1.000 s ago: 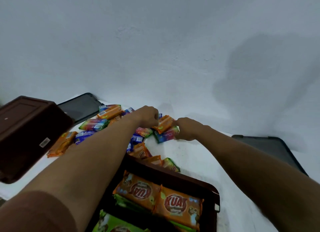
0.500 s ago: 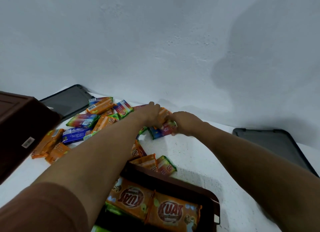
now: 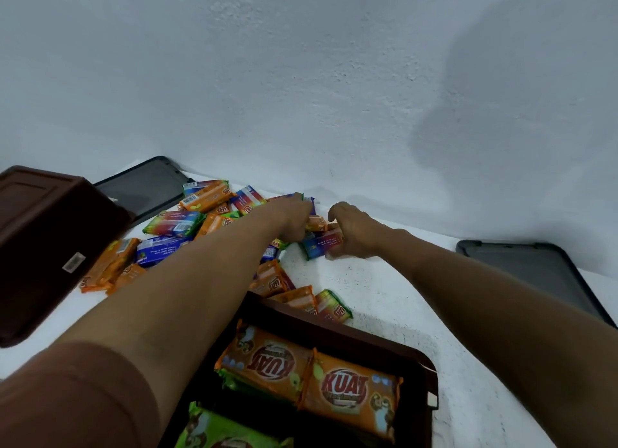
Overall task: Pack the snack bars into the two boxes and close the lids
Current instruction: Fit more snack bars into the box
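Observation:
A heap of small snack bars (image 3: 187,223) in orange, blue and rainbow wrappers lies on the white table by the wall. My left hand (image 3: 294,218) reaches into the heap, its fingers curled over an orange bar (image 3: 316,223). My right hand (image 3: 351,232) grips a blue-and-red bar (image 3: 321,245) at the heap's right edge. An open brown box (image 3: 418,374) sits near me, with orange KUAT packs (image 3: 347,389) and a green pack (image 3: 214,431) inside. A second brown box (image 3: 50,243) stands at the left.
Two dark lids lie flat on the table: one (image 3: 143,186) behind the left box, the other (image 3: 535,273) at the right. A white wall rises right behind the heap. Three loose bars (image 3: 301,297) lie against the near box's far rim.
The camera has tipped up a little. Both hands stay at the heap's far right; my right hand has pulled slightly away from the left, still holding its blue-and-red bar.

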